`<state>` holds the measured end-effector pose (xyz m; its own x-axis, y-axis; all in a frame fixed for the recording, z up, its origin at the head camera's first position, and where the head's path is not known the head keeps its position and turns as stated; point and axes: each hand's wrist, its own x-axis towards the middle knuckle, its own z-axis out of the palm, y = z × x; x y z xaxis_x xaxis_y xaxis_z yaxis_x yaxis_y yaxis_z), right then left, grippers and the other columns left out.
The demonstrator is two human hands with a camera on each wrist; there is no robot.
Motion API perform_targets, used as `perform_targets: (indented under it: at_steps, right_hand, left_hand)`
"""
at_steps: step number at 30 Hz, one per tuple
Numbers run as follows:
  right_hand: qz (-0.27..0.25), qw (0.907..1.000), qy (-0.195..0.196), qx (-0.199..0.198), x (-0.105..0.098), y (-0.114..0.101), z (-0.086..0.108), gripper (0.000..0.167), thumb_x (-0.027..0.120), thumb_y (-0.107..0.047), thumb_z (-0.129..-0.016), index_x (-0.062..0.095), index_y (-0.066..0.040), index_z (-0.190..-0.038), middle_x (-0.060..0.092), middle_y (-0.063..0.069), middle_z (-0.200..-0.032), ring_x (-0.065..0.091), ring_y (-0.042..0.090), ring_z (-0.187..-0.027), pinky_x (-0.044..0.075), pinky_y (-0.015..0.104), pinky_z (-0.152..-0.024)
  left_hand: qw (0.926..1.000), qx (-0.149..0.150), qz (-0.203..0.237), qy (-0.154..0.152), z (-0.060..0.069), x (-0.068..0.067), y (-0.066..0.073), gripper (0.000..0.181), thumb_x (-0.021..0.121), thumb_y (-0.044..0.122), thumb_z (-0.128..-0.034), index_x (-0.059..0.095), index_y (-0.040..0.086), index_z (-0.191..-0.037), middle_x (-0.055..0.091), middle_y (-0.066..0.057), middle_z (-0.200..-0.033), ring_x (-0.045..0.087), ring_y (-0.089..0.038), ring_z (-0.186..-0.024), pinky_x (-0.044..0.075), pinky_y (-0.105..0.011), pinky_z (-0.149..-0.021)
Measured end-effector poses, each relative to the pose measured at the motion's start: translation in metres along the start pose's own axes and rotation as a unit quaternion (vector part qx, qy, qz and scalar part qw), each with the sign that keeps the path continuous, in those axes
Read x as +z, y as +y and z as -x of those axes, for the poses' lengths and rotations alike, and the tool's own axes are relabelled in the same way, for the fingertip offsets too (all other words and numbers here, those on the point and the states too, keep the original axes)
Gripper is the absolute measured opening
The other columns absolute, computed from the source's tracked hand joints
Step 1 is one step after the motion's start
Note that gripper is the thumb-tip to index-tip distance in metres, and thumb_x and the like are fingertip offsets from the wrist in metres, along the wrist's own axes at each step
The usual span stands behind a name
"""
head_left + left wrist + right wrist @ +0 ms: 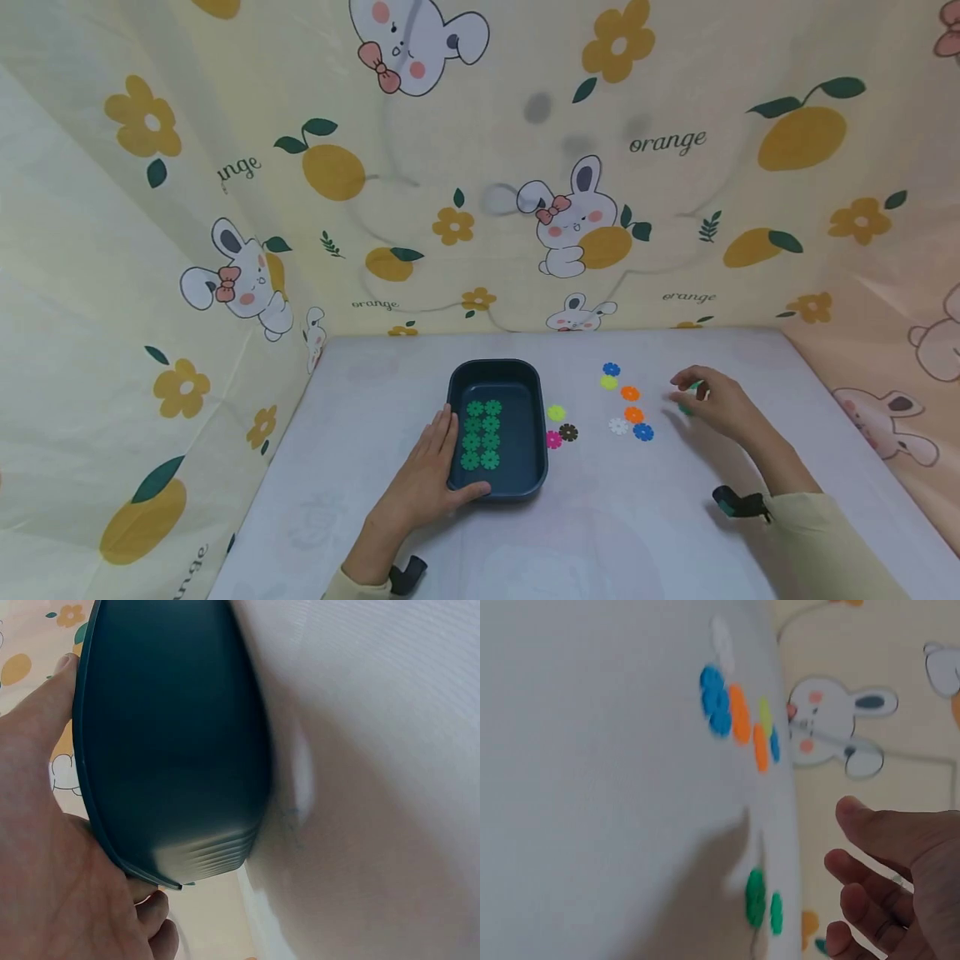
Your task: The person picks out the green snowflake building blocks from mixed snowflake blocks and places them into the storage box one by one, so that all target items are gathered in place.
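A dark blue-green tray [517, 482] holds several green flower-shaped discs [472, 423] laid in two columns. My left hand [423, 475] rests on its near left corner, with straight fingers along the left side and the thumb on the near rim. In the left wrist view, the tray's outer wall [172, 735] fills the middle. My right hand [716, 404] hovers above two green flower discs [756, 898] on the table's right side. Its thumb and fingers stand apart, loosely bent, and hold nothing. The hand partly hides these discs in the head view.
Beside the tray lie a yellow disc [556, 412], a pink disc [553, 439] and a dark brown disc [568, 432]. Farther right are blue, yellow, orange [630, 393] and white [618, 426] discs. A printed cloth [480, 275] hangs behind the white table [600, 533].
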<state>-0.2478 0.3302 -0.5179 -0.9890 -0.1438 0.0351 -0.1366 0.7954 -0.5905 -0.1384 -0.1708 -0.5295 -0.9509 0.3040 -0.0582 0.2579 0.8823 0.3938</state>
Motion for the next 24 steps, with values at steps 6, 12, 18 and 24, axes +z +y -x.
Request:
perform_targets:
  at_steps: [6, 12, 18, 24]
  right_hand:
    - [0.013, 0.9997, -0.005, 0.02, 0.0, 0.024, 0.001, 0.032, 0.075, -0.019, -0.101, 0.069, 0.003, -0.124, 0.063, 0.023, -0.116, 0.054, 0.036, -0.099, 0.049, 0.036, -0.073]
    - [0.031, 0.9985, -0.007, 0.043, 0.002, 0.037, 0.0, 0.037, 0.081, -0.02, -0.096, 0.069, 0.007, -0.118, 0.06, 0.028, -0.113, 0.056, 0.04, -0.098, 0.053, 0.046, -0.077]
    - [0.045, 0.9974, -0.01, 0.055, 0.008, 0.046, -0.001, 0.036, 0.083, -0.019, -0.094, 0.071, 0.007, -0.114, 0.057, 0.029, -0.113, 0.055, 0.044, -0.103, 0.053, 0.06, -0.088]
    - [0.036, 0.9972, -0.01, 0.065, 0.011, 0.047, -0.002, 0.034, 0.083, -0.018, -0.094, 0.07, 0.006, -0.114, 0.054, 0.03, -0.117, 0.054, 0.046, -0.106, 0.052, 0.063, -0.091]
  left_hand:
    - [1.0, -0.002, 0.0, 0.0, 0.001, -0.001, 0.0, 0.123, 0.066, 0.079, -0.091, 0.009, 0.009, -0.173, -0.003, -0.006, -0.182, 0.001, -0.024, -0.168, 0.016, -0.05, -0.134]
    - [1.0, 0.0, 0.003, 0.002, 0.0, 0.001, -0.001, 0.123, 0.067, 0.079, -0.0905, 0.009, 0.009, -0.173, -0.003, -0.005, -0.182, 0.002, -0.024, -0.168, 0.016, -0.05, -0.134]
    - [1.0, 0.003, 0.004, 0.003, 0.0, 0.001, -0.002, 0.123, 0.066, 0.079, -0.0906, 0.009, 0.009, -0.173, -0.003, -0.005, -0.182, 0.002, -0.023, -0.168, 0.015, -0.05, -0.134]
    - [1.0, 0.003, 0.003, 0.004, 0.0, 0.001, -0.002, 0.123, 0.065, 0.08, -0.0906, 0.009, 0.009, -0.173, -0.004, -0.004, -0.182, 0.001, -0.023, -0.168, 0.015, -0.049, -0.135]
